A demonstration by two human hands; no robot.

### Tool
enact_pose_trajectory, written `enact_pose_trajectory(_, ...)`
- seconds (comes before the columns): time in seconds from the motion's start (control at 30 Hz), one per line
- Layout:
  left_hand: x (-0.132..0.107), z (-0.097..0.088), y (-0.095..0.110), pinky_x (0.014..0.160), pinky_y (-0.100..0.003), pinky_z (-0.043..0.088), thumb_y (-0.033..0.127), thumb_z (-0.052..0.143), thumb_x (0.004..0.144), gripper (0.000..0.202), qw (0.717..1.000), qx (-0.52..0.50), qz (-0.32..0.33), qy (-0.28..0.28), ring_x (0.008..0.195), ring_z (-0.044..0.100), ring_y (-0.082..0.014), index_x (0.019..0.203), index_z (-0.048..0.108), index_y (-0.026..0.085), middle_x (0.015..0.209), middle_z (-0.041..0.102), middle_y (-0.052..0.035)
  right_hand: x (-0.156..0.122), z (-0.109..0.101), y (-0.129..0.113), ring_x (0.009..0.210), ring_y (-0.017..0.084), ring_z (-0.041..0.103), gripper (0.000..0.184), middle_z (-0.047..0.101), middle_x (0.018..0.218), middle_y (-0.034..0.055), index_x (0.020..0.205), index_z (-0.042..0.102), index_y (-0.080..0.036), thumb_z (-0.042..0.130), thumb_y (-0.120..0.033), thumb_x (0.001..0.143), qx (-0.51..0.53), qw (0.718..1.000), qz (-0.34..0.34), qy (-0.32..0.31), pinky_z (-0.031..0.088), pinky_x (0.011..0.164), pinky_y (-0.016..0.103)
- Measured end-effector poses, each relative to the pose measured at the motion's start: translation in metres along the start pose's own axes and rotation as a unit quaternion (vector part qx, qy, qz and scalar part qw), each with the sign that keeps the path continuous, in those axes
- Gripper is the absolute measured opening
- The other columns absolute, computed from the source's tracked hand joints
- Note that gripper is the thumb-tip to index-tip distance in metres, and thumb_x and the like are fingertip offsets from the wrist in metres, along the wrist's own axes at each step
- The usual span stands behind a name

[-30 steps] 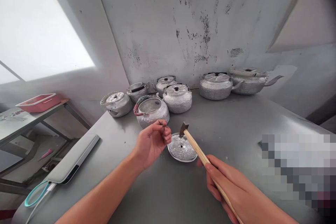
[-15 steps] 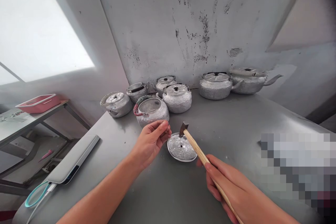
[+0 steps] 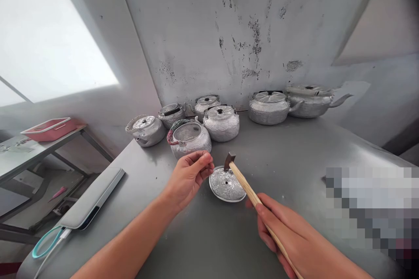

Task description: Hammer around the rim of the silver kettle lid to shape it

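Note:
A round hammered-metal lid [image 3: 224, 183] with a small centre hole lies on the grey metal table [image 3: 294, 157]. My right hand [image 3: 288, 235] grips the wooden handle of a small hammer [image 3: 230, 160], whose dark head hovers over the lid's far edge. My left hand [image 3: 189, 176] sits just left of the lid, fingers pinched together on something too small to make out. Right behind it stands an open kettle [image 3: 189, 138] with no lid and a red-wrapped handle.
Several lidded metal kettles [image 3: 221, 122] stand along the stained wall; two bigger ones [image 3: 269, 107] sit at the back right. A grey flat case with a teal loop [image 3: 88, 200] lies at the table's left edge. A pink tray [image 3: 49, 127] rests on a side table.
My left hand's fingers have closed into a tighter pinch and shifted slightly toward the lid. The hammer and right hand have stayed still.

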State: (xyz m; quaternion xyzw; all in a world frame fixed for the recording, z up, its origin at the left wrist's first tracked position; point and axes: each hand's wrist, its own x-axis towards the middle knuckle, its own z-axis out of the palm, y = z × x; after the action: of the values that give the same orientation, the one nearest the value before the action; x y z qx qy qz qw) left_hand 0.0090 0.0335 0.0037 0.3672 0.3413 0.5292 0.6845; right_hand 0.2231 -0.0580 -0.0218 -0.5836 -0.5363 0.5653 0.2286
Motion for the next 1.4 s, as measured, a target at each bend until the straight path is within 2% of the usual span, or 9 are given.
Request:
enact_pose_trajectory(0.17,-0.001,-0.001,-0.001,0.069,-0.015,0.052,0.030,0.084,0.077,0.025,1.000,-0.001,0.003,-0.017,0.071,0.059,-0.0062,0.083,0.069,0.012,0.078,0.061,-0.0002,-0.004,-0.001,-0.006,0.051,0.011,0.048,0.046,0.052,0.073,-0.0026,0.072,0.044,-0.025,0.028,-0.056,0.101,-0.007,1.000,0.000,0.021,0.048,0.055,0.024)
enact_pose_trajectory(0.33,-0.001,-0.003,-0.003,0.076,-0.016,0.053,0.016,0.089,0.069,0.031,1.000,0.004,0.005,-0.010,0.075,0.062,-0.0063,0.095,0.071,0.013,0.083,0.066,-0.0011,-0.005,-0.001,-0.010,0.049,0.012,0.047,0.042,0.053,0.071,-0.0022,0.072,0.045,-0.026,0.031,-0.055,0.100,-0.004,1.000,0.001,0.023,0.048,0.053,0.025)
enact_pose_trajectory(0.5,0.000,-0.002,-0.002,0.072,-0.017,0.054,0.026,0.084,0.077,0.023,1.000,-0.001,0.003,-0.012,0.075,0.062,-0.0080,0.088,0.071,0.011,0.082,0.064,-0.0019,-0.008,-0.001,-0.014,0.048,0.012,0.046,0.042,0.053,0.070,-0.0021,0.071,0.044,-0.025,0.034,-0.055,0.099,-0.004,1.000,-0.005,0.029,0.048,0.053,0.026)
enact_pose_trajectory(0.63,-0.001,-0.001,0.000,0.070,-0.017,0.053,0.030,0.082,0.080,0.024,1.000,-0.011,-0.003,-0.019,0.074,0.061,-0.0080,0.085,0.068,0.011,0.081,0.062,-0.0016,-0.011,-0.002,-0.015,0.049,0.013,0.047,0.043,0.053,0.070,-0.0015,0.069,0.044,-0.025,0.036,-0.058,0.097,-0.008,0.999,-0.005,0.031,0.048,0.055,0.027)
enact_pose_trajectory(0.8,-0.003,0.001,0.002,0.067,-0.017,0.051,0.036,0.076,0.086,0.029,0.998,-0.020,-0.017,-0.055,0.069,0.055,-0.0076,0.079,0.062,0.012,0.073,0.050,0.0019,-0.009,-0.002,-0.016,0.051,0.014,0.049,0.045,0.054,0.071,-0.0008,0.069,0.045,-0.026,0.035,-0.060,0.096,-0.013,0.999,-0.005,0.034,0.049,0.056,0.027)
enact_pose_trajectory(0.9,-0.004,0.003,0.002,0.067,-0.018,0.050,0.038,0.074,0.088,0.031,0.998,-0.031,-0.021,-0.058,0.069,0.053,-0.0078,0.079,0.060,0.012,0.072,0.046,0.0023,-0.008,-0.002,-0.017,0.052,0.014,0.049,0.044,0.055,0.071,-0.0012,0.069,0.045,-0.025,0.035,-0.058,0.098,-0.015,0.999,-0.003,0.036,0.049,0.058,0.027)
enact_pose_trajectory(1.07,-0.004,0.003,0.001,0.068,-0.019,0.048,0.037,0.072,0.089,0.029,0.997,-0.049,-0.020,-0.061,0.071,0.051,-0.0083,0.079,0.060,0.012,0.075,0.047,0.0011,-0.011,-0.002,-0.016,0.050,0.013,0.049,0.042,0.055,0.071,-0.0018,0.071,0.045,-0.025,0.036,-0.056,0.098,-0.015,0.999,-0.001,0.033,0.049,0.058,0.028)
enact_pose_trajectory(1.23,-0.004,0.001,-0.002,0.073,-0.019,0.047,0.030,0.076,0.087,0.022,0.998,-0.009,-0.001,-0.062,0.076,0.052,-0.0087,0.083,0.063,0.012,0.082,0.053,-0.0010,-0.012,-0.002,-0.018,0.053,0.014,0.048,0.042,0.053,0.070,-0.0011,0.070,0.045,-0.026,0.037,-0.057,0.097,-0.014,0.999,-0.003,0.031,0.049,0.056,0.027)
enact_pose_trajectory(1.4,-0.005,0.003,0.000,0.067,-0.018,0.046,0.037,0.075,0.087,0.029,0.998,-0.017,0.004,-0.056,0.070,0.049,-0.0078,0.078,0.060,0.013,0.075,0.049,0.0012,-0.012,-0.003,-0.020,0.052,0.014,0.048,0.043,0.053,0.070,-0.0010,0.071,0.044,-0.026,0.036,-0.059,0.096,-0.017,0.999,-0.002,0.031,0.049,0.056,0.027)
